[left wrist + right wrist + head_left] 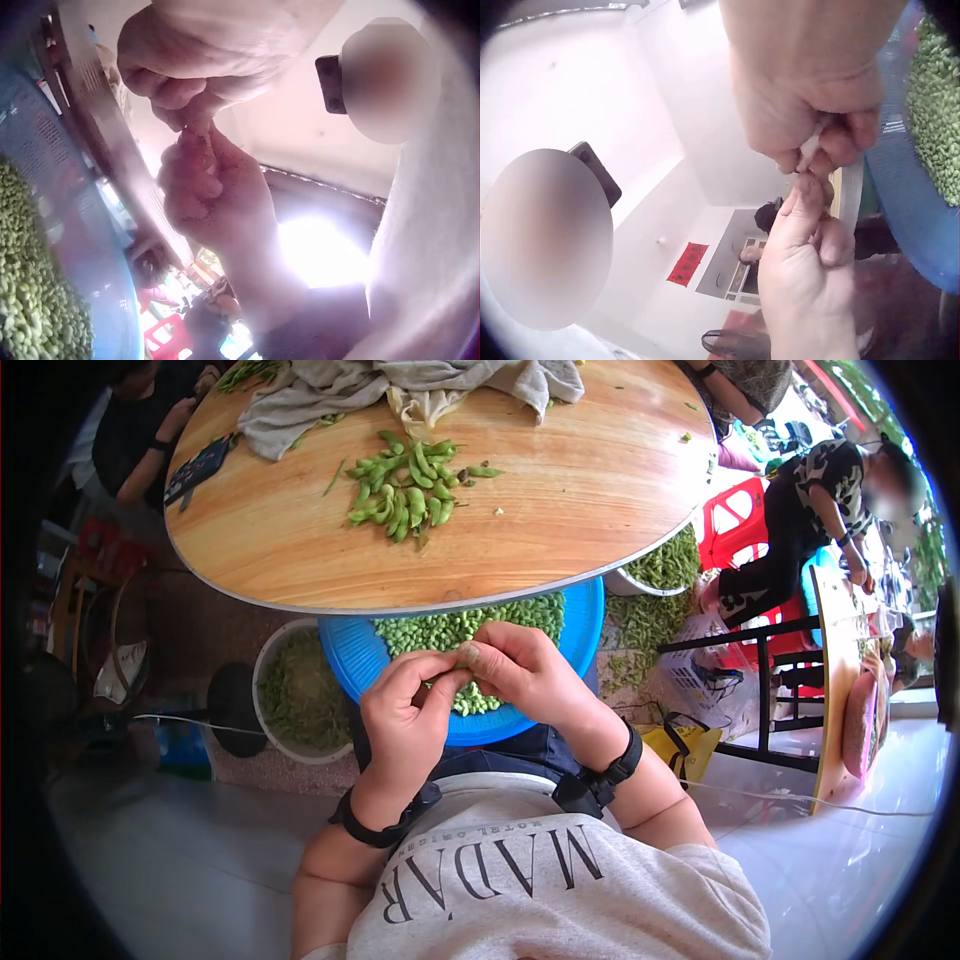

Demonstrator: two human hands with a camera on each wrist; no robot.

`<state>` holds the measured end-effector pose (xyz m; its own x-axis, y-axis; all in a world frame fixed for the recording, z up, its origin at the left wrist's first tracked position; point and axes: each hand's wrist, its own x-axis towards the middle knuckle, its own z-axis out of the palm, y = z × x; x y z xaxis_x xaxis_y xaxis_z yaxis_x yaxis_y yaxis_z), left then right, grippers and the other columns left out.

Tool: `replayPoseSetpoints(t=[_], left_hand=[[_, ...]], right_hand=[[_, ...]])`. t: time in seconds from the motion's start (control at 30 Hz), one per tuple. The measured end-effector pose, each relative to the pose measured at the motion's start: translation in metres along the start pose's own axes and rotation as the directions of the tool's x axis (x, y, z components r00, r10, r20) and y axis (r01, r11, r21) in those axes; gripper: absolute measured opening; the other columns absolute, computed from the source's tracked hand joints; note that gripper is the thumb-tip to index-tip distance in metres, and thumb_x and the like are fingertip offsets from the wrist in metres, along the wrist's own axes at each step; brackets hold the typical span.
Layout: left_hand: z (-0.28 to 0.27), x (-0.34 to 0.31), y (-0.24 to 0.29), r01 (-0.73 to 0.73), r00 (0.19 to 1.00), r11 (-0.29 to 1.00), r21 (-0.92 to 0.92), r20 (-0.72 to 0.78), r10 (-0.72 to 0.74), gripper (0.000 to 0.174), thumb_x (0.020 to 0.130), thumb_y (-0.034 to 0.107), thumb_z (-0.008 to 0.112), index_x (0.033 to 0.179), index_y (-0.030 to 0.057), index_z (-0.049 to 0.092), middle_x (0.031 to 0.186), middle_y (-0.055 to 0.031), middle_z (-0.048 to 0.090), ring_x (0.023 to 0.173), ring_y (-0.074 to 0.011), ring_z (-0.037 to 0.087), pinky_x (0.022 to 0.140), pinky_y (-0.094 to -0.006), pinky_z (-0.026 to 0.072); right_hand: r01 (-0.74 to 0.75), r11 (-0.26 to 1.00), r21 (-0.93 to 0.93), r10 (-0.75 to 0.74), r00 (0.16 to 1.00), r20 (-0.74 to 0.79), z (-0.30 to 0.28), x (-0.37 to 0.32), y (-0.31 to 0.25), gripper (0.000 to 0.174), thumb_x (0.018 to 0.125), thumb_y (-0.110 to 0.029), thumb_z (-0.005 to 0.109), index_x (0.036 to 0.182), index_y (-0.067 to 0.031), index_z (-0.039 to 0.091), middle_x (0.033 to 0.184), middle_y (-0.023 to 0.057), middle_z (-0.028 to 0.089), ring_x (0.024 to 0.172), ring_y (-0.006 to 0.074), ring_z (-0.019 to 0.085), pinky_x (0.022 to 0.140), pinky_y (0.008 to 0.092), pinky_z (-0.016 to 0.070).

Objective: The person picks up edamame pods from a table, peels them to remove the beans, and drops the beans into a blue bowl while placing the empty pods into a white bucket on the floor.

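Both hands meet fingertip to fingertip above a blue basin of shelled green beans. The left hand has its thumb and forefinger pinched together at the meeting point. Against them, the right hand curls its fingers, thumb on top. A small pale piece shows between the right hand's fingers in the right wrist view; most of it is hidden, and its kind is unclear. On the wooden table in front lies a pile of green pods.
A grey cloth and a dark phone-like object lie on the table. A white bucket stands left of the basin, another container of pods to the right. A yellow bag and a seated person are further right.
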<state>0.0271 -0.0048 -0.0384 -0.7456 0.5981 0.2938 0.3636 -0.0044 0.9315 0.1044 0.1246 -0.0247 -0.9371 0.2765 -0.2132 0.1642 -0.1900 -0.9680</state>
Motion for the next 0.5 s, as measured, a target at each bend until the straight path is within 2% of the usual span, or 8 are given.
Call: replayPoseSetpoints(t=[0.07,0.1,0.17,0.2,0.3,0.33,0.43,0.5], left_hand=[[0.004,-0.005,-0.004,0.080,0.996,0.991,-0.108,-0.031,-0.084,0.010,0.076,-0.002,0.064,0.086,-0.0014,0.063,0.079,-0.0070,0.062,0.063,-0.0093,0.056,0.052,-0.0199,0.0431],[0.003,-0.006,-0.002,0.239,0.970,0.947,-0.216,0.015,-0.242,0.010,0.077,0.000,0.064,0.087,-0.0009,0.063,0.079,-0.0068,0.062,0.061,-0.0078,0.054,0.050,-0.0188,0.0406],[-0.003,-0.003,0.002,0.523,0.847,0.754,-0.397,0.148,-0.510,0.009,0.080,0.004,0.064,0.088,-0.0001,0.063,0.079,-0.0066,0.062,0.056,-0.0048,0.049,0.046,-0.0166,0.0356],[-0.006,0.000,0.000,0.586,0.802,0.622,-0.520,0.260,-0.538,0.011,0.083,0.010,0.061,0.089,0.0010,0.062,0.076,-0.0068,0.062,0.050,-0.0028,0.041,0.044,-0.0154,0.0296],[-0.010,0.003,-0.014,0.667,0.721,0.435,-0.605,0.378,-0.580,0.012,0.084,0.013,0.058,0.084,0.0009,0.060,0.071,-0.0052,0.060,0.045,-0.0048,0.039,0.040,-0.0163,0.0291],[-0.015,0.006,-0.016,0.707,0.671,0.337,-0.622,0.439,-0.597,0.011,0.084,0.012,0.058,0.084,0.0010,0.058,0.073,-0.0074,0.060,0.046,-0.0061,0.041,0.042,-0.0176,0.0317],[-0.020,0.007,-0.010,0.683,0.709,0.348,-0.642,0.470,-0.526,0.013,0.084,0.013,0.058,0.086,0.0006,0.059,0.076,-0.0089,0.061,0.050,-0.0071,0.044,0.045,-0.0187,0.0351],[-0.017,0.006,-0.007,0.652,0.742,0.450,-0.610,0.392,-0.543,0.013,0.085,0.011,0.056,0.091,0.0000,0.059,0.077,-0.0075,0.061,0.054,-0.0081,0.047,0.049,-0.0197,0.0380]], right_hand=[[0.037,0.999,-0.022,-0.037,0.999,-0.014,0.000,-0.001,0.003,0.027,0.091,-0.023,0.051,0.075,-0.0016,0.053,0.058,-0.0019,0.047,0.053,0.0044,0.041,0.046,0.0207,0.0334],[0.045,0.998,-0.034,-0.045,0.999,-0.009,-0.001,-0.001,0.004,0.027,0.091,-0.023,0.051,0.076,-0.0016,0.053,0.058,-0.0017,0.047,0.053,0.0046,0.041,0.046,0.0206,0.0337],[0.066,0.996,-0.052,-0.066,0.998,0.013,-0.002,-0.001,0.005,0.027,0.091,-0.023,0.051,0.076,-0.0015,0.054,0.058,-0.0014,0.048,0.053,0.0049,0.042,0.046,0.0207,0.0344],[0.077,0.995,-0.056,-0.076,0.997,0.027,-0.002,-0.001,0.006,0.027,0.091,-0.023,0.051,0.076,-0.0014,0.054,0.058,-0.0013,0.048,0.053,0.0051,0.042,0.046,0.0209,0.0349],[0.125,0.991,-0.038,-0.121,0.989,0.087,-0.005,-0.001,0.011,0.027,0.091,-0.023,0.051,0.076,-0.0011,0.055,0.059,-0.0010,0.049,0.054,0.0056,0.043,0.047,0.0215,0.0362],[0.143,0.989,-0.027,-0.140,0.984,0.109,-0.007,0.000,0.013,0.027,0.091,-0.023,0.051,0.077,-0.0009,0.055,0.059,-0.0009,0.049,0.054,0.0058,0.043,0.048,0.0218,0.0365],[0.093,0.981,-0.172,-0.072,0.990,0.124,-0.015,0.001,0.020,0.027,0.090,-0.024,0.053,0.078,-0.0002,0.056,0.059,-0.0012,0.050,0.053,0.0060,0.042,0.048,0.0227,0.0367],[0.072,0.993,-0.092,-0.066,0.995,0.069,-0.017,-0.001,0.015,0.025,0.088,-0.024,0.055,0.081,-0.0007,0.058,0.061,-0.0024,0.050,0.055,0.0043,0.042,0.048,0.0203,0.0343]])
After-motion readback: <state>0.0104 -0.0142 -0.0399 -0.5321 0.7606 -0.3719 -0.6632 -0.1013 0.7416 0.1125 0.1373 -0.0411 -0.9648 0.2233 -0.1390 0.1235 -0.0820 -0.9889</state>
